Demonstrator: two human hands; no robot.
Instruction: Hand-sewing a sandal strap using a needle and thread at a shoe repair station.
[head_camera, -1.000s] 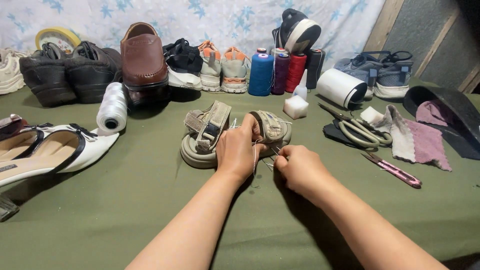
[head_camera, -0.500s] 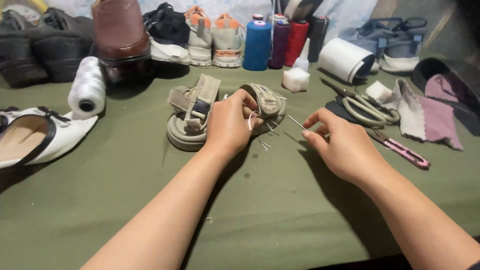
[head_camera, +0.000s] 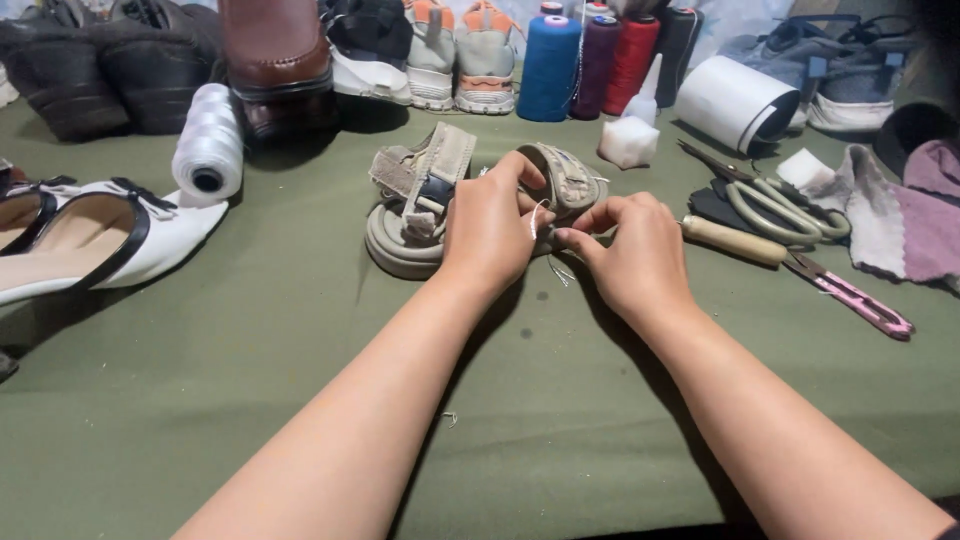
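One small beige strapped sandal (head_camera: 440, 205), worn, lies on its side on the green cloth-covered table (head_camera: 250, 400), sole edge toward the viewer, straps loose and raised, a pale thread (head_camera: 537, 215) hanging at its rear strap.

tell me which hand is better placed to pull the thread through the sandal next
Probably the right hand: its fingers pinch at the thread by the sandal, while the left hand grips and steadies it.
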